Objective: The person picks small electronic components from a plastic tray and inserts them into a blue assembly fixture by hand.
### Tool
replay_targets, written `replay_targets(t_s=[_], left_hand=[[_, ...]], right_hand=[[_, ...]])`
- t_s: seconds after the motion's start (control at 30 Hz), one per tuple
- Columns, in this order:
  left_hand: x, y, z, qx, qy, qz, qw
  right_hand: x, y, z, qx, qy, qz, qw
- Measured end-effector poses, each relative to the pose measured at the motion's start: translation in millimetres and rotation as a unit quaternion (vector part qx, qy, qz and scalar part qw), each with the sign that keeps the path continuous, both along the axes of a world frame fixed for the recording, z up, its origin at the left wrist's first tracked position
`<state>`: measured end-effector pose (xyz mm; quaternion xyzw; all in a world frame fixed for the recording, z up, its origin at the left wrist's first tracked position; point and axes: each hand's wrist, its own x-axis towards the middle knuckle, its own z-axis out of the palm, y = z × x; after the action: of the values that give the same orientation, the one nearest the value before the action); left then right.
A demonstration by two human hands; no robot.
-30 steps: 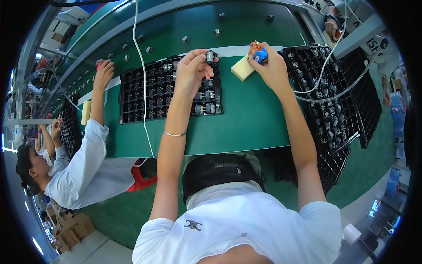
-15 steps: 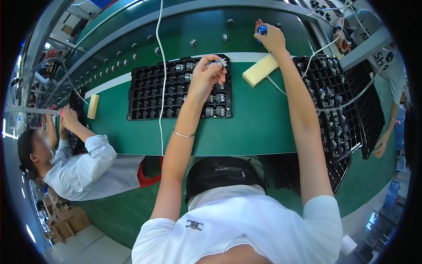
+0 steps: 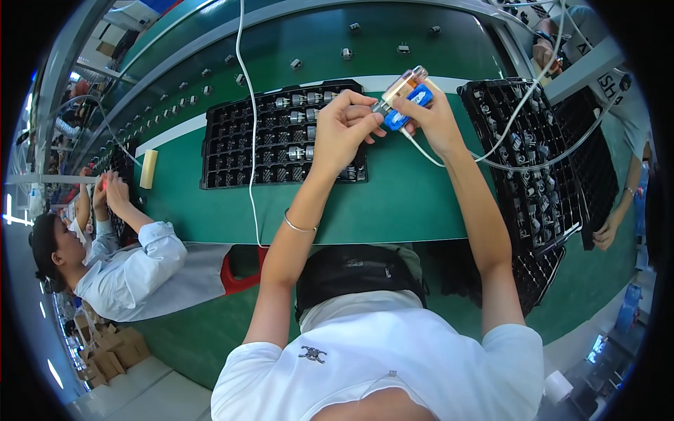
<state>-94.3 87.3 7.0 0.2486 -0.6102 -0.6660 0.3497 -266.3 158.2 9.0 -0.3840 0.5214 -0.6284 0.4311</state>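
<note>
Steadiness seems useful: in the frame's upper middle, the left hand (image 3: 342, 133) pinches a small grey part (image 3: 381, 108), and the right hand (image 3: 439, 125), fingers curled around a blue tool (image 3: 421, 94), should keep both aligned.

Before us, a green bench (image 3: 400, 210) carries a black compartment tray (image 3: 225, 137) and, farther left, a pale yellow block (image 3: 148, 169); past its white strip (image 3: 172, 133), we see small metal parts (image 3: 346, 53) dotting a darker green surface (image 3: 386, 35).

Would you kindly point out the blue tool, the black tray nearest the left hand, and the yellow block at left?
Blue tool (image 3: 398, 119): head view, its blue body.
Black tray (image 3: 276, 137): head view, bare middle compartment.
Yellow block (image 3: 148, 170): head view, broad face.
</note>
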Motion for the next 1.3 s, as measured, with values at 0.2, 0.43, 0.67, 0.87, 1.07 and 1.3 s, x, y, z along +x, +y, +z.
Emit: replay_targets(t_s=[0.2, 0.43, 0.67, 0.87, 1.07, 1.3], left_hand=[[7.3, 5.7, 3.2, 0.005, -0.042, -0.013, 0.999], [76.8, -4.1, 12.3, -0.367, -0.454, 0.221, 0.781], [106.6, -3.6, -11.8, -0.356, -0.574, 0.221, 0.704], [102.0, -9.3, -11.0, -0.365, -0.526, 0.229, 0.733], [76.3, -21.1, 23.7, -0.216, -0.281, 0.138, 0.925], [15.5, -42.0, 18.3, 0.039, -0.012, -0.013, 0.999]], right_hand=[[-7.6, 8.3, -6.5, 0.058, -0.078, 0.09, 0.991], [-47.6, 13.2, -10.1, 0.051, 0.221, -0.056, 0.972], [-31.9, 11.8, -15.8, 0.056, 0.444, -0.182, 0.875], [-28.1, 9.7, -23.7, 0.026, 0.48, -0.213, 0.851], [-28.7, 9.1, -25.8, 0.014, 0.468, -0.218, 0.857], [-27.2, 10.5, -20.4, 0.083, 0.467, -0.213, 0.854]])
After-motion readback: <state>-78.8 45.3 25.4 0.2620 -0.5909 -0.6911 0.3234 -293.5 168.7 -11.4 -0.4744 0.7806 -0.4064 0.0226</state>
